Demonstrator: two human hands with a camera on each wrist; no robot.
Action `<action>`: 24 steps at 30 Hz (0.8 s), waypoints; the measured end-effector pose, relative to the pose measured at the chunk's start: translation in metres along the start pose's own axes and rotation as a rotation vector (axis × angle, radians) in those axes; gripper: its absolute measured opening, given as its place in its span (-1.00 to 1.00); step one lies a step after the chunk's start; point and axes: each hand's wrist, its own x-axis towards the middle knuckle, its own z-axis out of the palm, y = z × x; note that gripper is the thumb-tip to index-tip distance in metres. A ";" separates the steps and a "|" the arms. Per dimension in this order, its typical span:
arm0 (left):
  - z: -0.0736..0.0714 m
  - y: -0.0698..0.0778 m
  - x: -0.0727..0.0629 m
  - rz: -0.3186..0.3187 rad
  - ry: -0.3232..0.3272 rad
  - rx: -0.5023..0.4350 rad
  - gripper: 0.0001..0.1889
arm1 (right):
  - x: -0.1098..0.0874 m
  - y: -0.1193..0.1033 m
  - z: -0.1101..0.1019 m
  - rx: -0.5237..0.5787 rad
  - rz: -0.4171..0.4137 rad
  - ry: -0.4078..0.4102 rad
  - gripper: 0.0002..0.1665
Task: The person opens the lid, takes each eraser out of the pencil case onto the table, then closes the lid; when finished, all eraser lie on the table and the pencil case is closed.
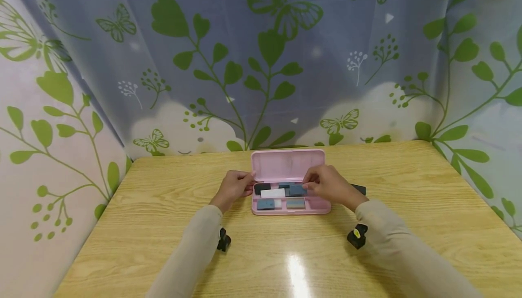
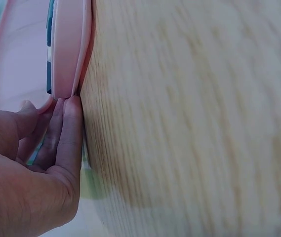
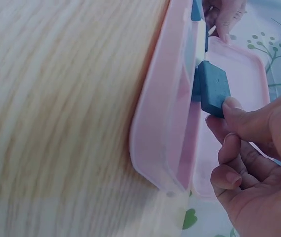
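Note:
An open pink pencil case (image 1: 318,204) lies on the table with its lid (image 1: 287,165) tipped back. My left hand (image 1: 234,185) holds the case at its left end, fingers against the end wall and thumb by the lid. Between thumb and fingertips, my right hand (image 1: 329,184) pinches a dark blue block eraser (image 3: 214,89), tilted over the rear compartment. Under it in the head view lies another dark blue block, partly hidden. Beside these are a white block (image 1: 272,193) and a black block (image 1: 262,189). The front compartment has a blue-and-white eraser (image 1: 266,204) and a grey-tan block (image 1: 295,204).
The case rests on a wood-grain table (image 1: 253,252) towards its far edge. A dark flat object (image 1: 360,189) lies right of the case, partly behind the right wrist. Patterned curtains (image 1: 220,62) enclose the table at the back and sides.

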 end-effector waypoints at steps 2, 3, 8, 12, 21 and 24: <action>0.000 0.000 0.000 -0.003 0.002 0.002 -0.64 | -0.002 0.000 -0.004 0.012 0.008 -0.002 -0.93; 0.000 0.000 0.000 -0.005 0.004 0.003 -0.64 | -0.003 0.000 -0.007 0.014 0.011 -0.003 -0.92; 0.001 0.000 0.000 -0.007 0.011 0.002 -0.64 | -0.010 0.004 -0.020 0.010 0.019 0.009 -0.92; 0.001 -0.001 0.000 -0.004 0.010 0.002 -0.64 | -0.017 0.010 -0.032 -0.008 0.026 0.025 -0.95; 0.001 0.000 0.000 0.004 0.005 0.000 -0.65 | -0.040 0.025 -0.061 -0.051 0.077 0.065 -0.93; 0.001 0.000 0.000 -0.001 0.004 -0.002 -0.65 | -0.047 0.033 -0.070 -0.080 0.093 0.088 -0.94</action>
